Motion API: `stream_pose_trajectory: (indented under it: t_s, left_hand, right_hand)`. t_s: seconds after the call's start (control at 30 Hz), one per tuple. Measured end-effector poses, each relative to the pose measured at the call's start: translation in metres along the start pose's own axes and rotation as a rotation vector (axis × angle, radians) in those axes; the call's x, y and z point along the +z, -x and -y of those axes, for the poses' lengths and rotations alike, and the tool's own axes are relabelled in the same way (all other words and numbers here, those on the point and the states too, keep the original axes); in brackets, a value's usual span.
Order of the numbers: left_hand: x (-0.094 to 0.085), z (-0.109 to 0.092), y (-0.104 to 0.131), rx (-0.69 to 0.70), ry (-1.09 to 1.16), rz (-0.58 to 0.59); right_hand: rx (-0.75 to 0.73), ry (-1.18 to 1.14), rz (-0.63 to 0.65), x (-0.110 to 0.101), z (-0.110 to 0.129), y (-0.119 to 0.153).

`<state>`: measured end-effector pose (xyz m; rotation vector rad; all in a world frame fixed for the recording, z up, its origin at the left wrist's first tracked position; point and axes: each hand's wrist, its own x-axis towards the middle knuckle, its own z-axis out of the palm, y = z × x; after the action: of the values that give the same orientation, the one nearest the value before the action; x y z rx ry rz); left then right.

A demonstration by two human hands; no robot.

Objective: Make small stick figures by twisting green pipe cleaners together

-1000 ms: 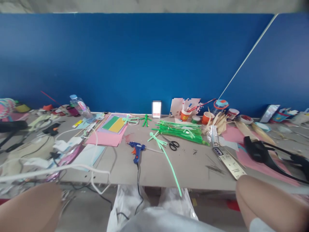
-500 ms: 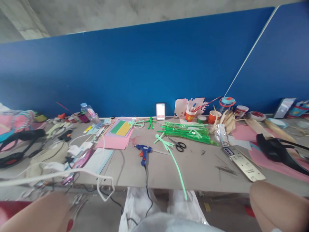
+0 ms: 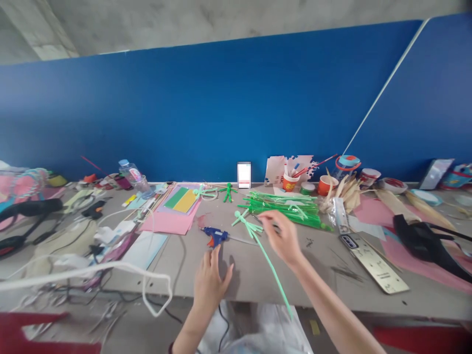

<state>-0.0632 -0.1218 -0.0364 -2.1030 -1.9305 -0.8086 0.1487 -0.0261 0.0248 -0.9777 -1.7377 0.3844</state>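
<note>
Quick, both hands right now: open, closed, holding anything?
Left hand: open, thumb spread, beside the blue glue gun.
Right hand: fingers bent at the scissors; whether gripping them cannot be told.

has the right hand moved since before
Yes: forward; the right hand, out of view before, is now over the table, past its near edge.

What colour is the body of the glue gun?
The glue gun has a blue body, in the head view.

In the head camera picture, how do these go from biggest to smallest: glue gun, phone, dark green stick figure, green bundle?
Green bundle
Phone
Glue gun
Dark green stick figure
That's just how big they look; nearer things can look bigger.
</note>
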Motion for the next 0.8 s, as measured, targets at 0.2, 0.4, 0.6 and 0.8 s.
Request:
stream_pose_trajectory:
  t_s: [0.2, 0.4, 0.6, 0.8]
  left_hand:
    - [0.032, 0.023, -0.003, -0.105, -0.095, 0.028]
    - [0.030, 0.049, -0.020, -0.071, -0.058, 0.064]
    - [0.030, 0.069, -0.055, -0.057, -0.038, 0.073]
    - [0.033, 0.021, -0.077, -0.150, 0.561, 0.173]
  right_hand:
    - [0.226, 0.265, 0.299, 0.062, -0.067, 0.000]
    - [0.178, 0.471, 0.304, 0.076, -0.075, 0.007]
    - [0.201, 0.383, 0.245, 0.073, -0.073, 0.012]
    - [0.264, 0.029, 0.087, 0.069, -0.063, 0.013]
